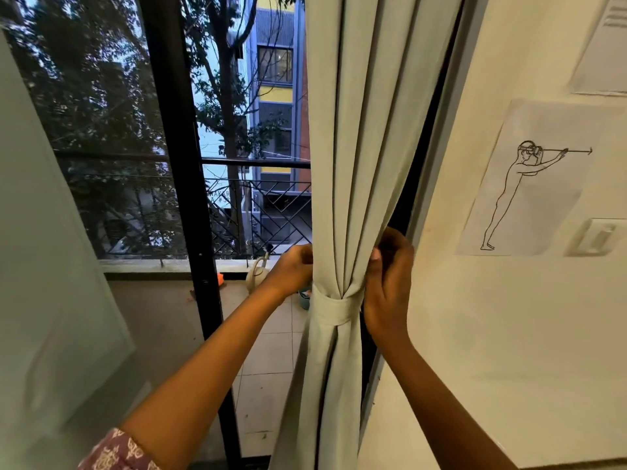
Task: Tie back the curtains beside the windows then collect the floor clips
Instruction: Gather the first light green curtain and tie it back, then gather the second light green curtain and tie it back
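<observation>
Head view: pale grey-green curtain [366, 147] hangs gathered at the right side of the window, next to the dark window frame [176, 157] and just beside the cream wall [492, 334]. A tie-back band [334, 310] of the same cloth runs round the bunched folds at approx mid height; folds pinch in at the band and spread again below it.

Left hand [293, 271] sits at the curtain's left edge, just above the band, fingers curled against the cloth; fingertips go behind the fold, so whether the grip pinches the fabric or only presses it, cannot tell. Right hand [386, 283] is on the curtain's right edge, between cloth and wall; thumb and curled fingers pinch a fold of the curtain just above the band, w/ the heel of the hand level with the band.

Patterned pink sleeve [115, 452] shows at the bottom left. Through the glass: balcony railing [258, 205], tiled balcony floor [268, 351], a pale watering can [256, 271] behind the left hand, trees and a building beyond. On the wall, right: a line drawing of a figure on paper [529, 184], a light switch [597, 237] near it, another sheet [604, 45] above. No floor clips in view.
</observation>
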